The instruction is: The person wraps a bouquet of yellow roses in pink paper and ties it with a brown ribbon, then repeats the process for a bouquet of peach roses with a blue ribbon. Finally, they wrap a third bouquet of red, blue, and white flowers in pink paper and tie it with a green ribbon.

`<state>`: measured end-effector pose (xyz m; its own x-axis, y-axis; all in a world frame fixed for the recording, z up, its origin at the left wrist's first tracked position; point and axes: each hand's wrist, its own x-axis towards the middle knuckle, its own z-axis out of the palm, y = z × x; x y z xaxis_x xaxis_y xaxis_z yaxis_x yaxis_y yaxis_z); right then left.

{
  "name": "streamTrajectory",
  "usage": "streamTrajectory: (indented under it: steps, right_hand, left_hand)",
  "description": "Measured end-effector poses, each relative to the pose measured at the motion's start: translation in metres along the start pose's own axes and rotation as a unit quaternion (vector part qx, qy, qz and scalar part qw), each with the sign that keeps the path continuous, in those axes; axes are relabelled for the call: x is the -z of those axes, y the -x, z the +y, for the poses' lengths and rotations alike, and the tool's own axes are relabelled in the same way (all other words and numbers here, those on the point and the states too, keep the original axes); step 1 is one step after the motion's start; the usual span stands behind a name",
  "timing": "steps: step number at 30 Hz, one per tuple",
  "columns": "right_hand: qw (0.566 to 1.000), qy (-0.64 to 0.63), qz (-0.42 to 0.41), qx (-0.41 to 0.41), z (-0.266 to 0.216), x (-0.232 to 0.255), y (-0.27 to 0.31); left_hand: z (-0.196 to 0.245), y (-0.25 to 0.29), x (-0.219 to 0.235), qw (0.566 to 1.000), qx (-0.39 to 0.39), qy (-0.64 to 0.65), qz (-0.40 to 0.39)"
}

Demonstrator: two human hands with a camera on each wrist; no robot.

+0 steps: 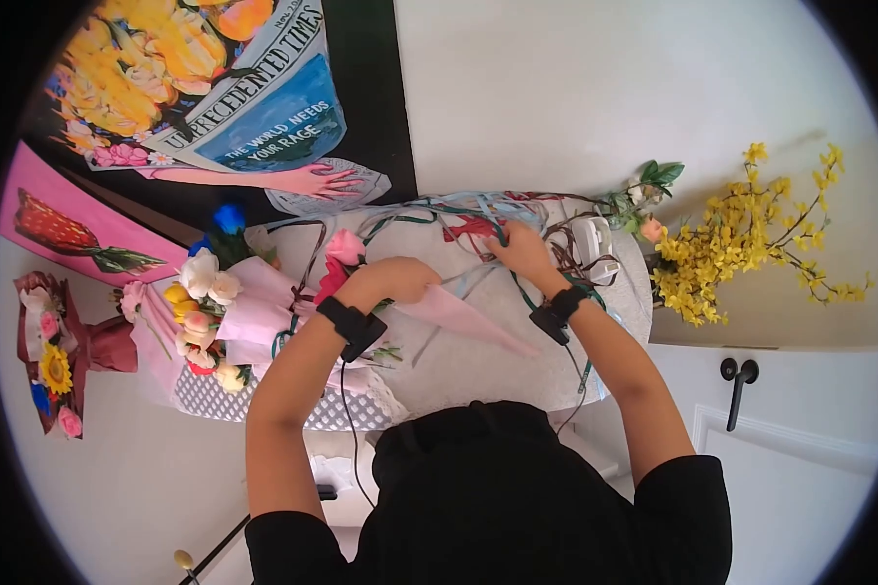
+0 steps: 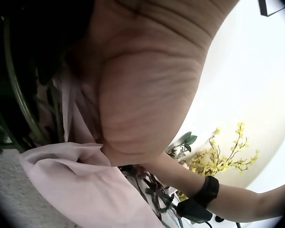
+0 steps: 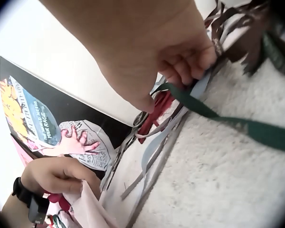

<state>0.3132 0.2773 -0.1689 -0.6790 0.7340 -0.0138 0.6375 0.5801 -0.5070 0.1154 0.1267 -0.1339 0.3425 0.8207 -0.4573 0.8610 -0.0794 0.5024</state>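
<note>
My left hand (image 1: 405, 280) grips a small bouquet with a pink rose (image 1: 344, 247) at one side and pale pink wrapping paper (image 1: 478, 322) trailing from the other. Close up in the left wrist view, the paper (image 2: 85, 185) bunches under the palm beside green stems (image 2: 19, 90). Farther right, my right hand (image 1: 525, 255) reaches into loose ribbons at the back of the table. Its fingers curl toward the thumb around a green ribbon (image 3: 199, 108). Next to them lie a dark red ribbon (image 3: 156, 114) and a light blue ribbon (image 3: 154, 147).
Several wrapped flowers, among them white roses (image 1: 200, 275), crowd the table's left side. Brown ribbons (image 1: 566, 239) lie by a white container (image 1: 595, 249). Yellow blossom branches (image 1: 722, 253) stand at the right, near a door handle (image 1: 741, 390). A painting (image 1: 273, 107) leans behind the table (image 1: 458, 380).
</note>
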Motion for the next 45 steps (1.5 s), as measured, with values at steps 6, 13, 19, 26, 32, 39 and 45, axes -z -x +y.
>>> streamTrajectory:
  steps: [6,13,19,26,32,39,45]
  right_hand:
    - [0.983,-0.173,-0.015,-0.056,0.021,-0.023,-0.015]
    - [0.95,-0.192,-0.241,0.04,-0.026,0.045,-0.005]
    - [0.727,-0.245,-0.613,0.188,-0.05,0.043,-0.001]
    - [0.767,-0.274,-0.58,0.006,-0.064,0.01,0.026]
    - [0.738,-0.335,-0.568,-0.143,-0.043,0.009,0.023]
    - [0.729,-0.328,-0.586,-0.132,-0.035,-0.011,0.02]
    - [0.726,-0.328,-0.589,-0.134,-0.029,-0.026,0.02]
  left_hand:
    - [0.0,0.014,0.002,0.998,-0.024,0.016,0.053]
    - [0.04,0.041,0.06,0.997,-0.05,-0.049,0.029]
    - [0.068,0.034,0.077,0.987,-0.101,-0.126,0.019]
    - [0.042,0.01,0.041,0.976,-0.103,-0.076,0.175]
    - [0.045,0.041,0.005,0.962,-0.076,-0.073,0.253]
    - [0.033,0.03,-0.063,0.878,-0.025,0.356,0.318]
    - [0.042,0.03,-0.059,0.957,0.084,0.223,0.167]
